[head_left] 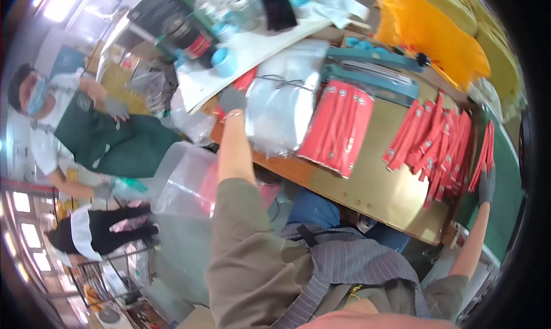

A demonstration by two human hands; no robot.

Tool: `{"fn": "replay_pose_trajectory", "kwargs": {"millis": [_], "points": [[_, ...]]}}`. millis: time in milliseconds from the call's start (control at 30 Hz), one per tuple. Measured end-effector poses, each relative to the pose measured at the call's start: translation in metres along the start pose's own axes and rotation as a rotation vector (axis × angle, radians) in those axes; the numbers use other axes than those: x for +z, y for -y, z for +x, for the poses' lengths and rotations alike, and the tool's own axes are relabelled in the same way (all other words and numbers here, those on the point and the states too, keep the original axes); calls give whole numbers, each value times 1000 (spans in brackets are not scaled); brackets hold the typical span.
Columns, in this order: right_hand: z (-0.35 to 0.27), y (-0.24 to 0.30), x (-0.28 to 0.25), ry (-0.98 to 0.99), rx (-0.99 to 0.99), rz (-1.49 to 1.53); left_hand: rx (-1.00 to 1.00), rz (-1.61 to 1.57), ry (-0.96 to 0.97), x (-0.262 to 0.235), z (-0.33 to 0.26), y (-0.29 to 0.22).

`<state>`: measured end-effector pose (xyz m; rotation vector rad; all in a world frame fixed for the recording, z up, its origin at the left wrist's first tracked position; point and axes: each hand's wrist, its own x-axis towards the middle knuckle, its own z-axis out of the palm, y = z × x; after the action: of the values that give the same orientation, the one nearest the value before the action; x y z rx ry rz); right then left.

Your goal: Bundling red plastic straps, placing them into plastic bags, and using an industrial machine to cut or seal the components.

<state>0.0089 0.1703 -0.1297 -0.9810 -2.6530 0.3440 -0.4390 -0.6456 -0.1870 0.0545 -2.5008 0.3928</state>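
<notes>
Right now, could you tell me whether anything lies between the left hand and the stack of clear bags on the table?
Nothing visible does. The gloved left hand is already at the left edge of the stack of clear bags, apparently touching it. The neat row of red packets lies on the stack's far side, away from that hand.

The long packets (pixel 338 128) in a row are red, and so is the loose pile (pixel 430 151). The table (pixel 373 185) is yellowy brown. Both hands, left hand (pixel 232 99) and right hand (pixel 487 183), wear grey gloves. The plastic bags (pixel 284 99) are clear (a bit silvery). The apron (pixel 350 271) has thin grey stripes.
</notes>
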Motion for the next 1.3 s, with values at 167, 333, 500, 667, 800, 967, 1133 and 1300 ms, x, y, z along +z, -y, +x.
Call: {"fn": "replay_pose_trajectory", "kwargs": {"millis": [167, 333, 500, 667, 800, 967, 1133, 1300], "points": [[-29, 110, -8, -39, 112, -32, -53, -254, 417, -42, 17, -36], [-31, 155, -4, -109, -184, -231, 71, -147, 326, -60, 2, -34], [-31, 209, 8, 18, -269, -153, 41, -284, 374, -30, -1, -13], [-67, 222, -22, 88, -199, -97, 182, -221, 439, -57, 18, -17], [-76, 209, -14, 52, -170, -6, 68, -218, 341, -72, 1, -31], [-73, 202, 5, 74, -133, -18, 193, -254, 263, -72, -7, -15], [-70, 201, 8, 95, -109, -18, 271, -260, 363, -55, 7, -14], [-43, 206, 19, 75, -169, -6, 428, 127, 334, -4, -1, 43]]}}
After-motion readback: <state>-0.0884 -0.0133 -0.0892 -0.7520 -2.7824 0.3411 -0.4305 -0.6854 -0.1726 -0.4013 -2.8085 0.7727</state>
